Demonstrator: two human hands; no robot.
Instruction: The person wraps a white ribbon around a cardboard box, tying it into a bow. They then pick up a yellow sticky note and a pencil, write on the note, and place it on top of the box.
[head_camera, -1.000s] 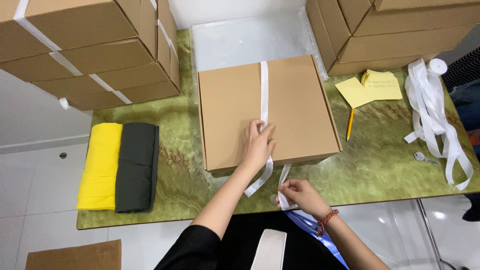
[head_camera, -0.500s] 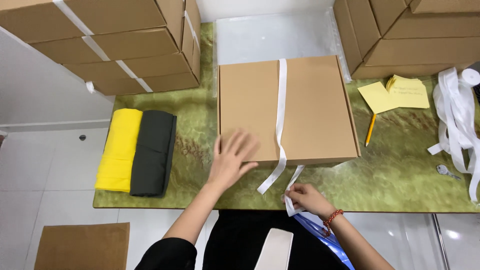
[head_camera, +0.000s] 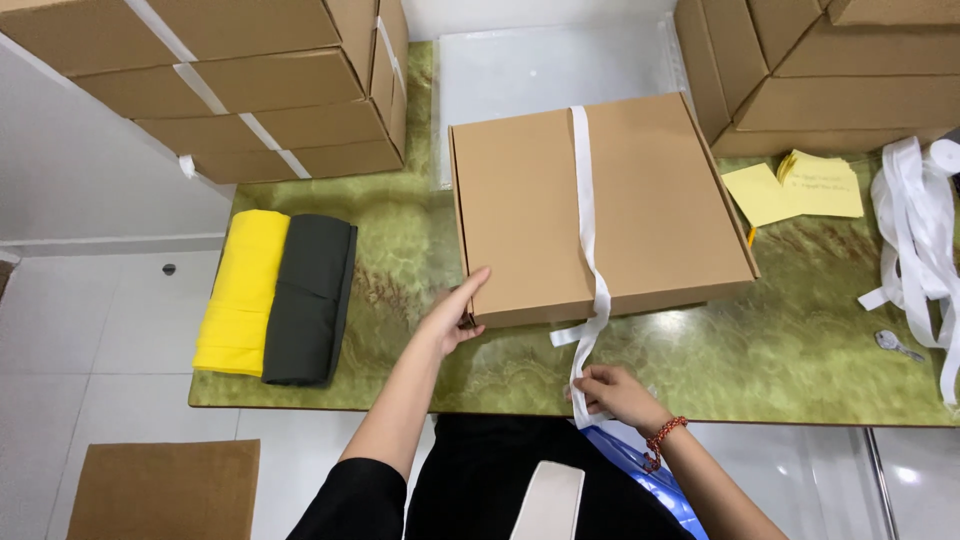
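A flat brown cardboard box (head_camera: 598, 205) lay closed near the middle of the green marbled tabletop (head_camera: 800, 350), and everything else can be placed from it. A white strap (head_camera: 588, 240) ran across the box lid from its far edge to its near edge, then dropped over the near side and trailed on toward the person. The left hand (head_camera: 458, 315) rested at the near left corner of the box, fingers loosely spread with the fingertips touching the corner edge, holding nothing. The right hand (head_camera: 612, 393), just nearer than the box's near side, had its fingers pressed together in a pinch on the loose end of the strap. Left of the box lay a folded yellow cloth (head_camera: 242, 292) and a folded dark grey cloth (head_camera: 312, 298), touching side by side. Right of the box sat yellow paper notes (head_camera: 795, 185), and further right a heap of loose white strapping (head_camera: 915, 220). Stacks of closed cardboard boxes (head_camera: 250, 90) stood beyond the box on both sides. By the look of it, the step in hand was binding the box with the strap: one hand steadying the corner, the other controlling the free end. The next move would seem to call for lifting or tilting the box so that the strap could pass underneath, while keeping the strap flat and untwisted.
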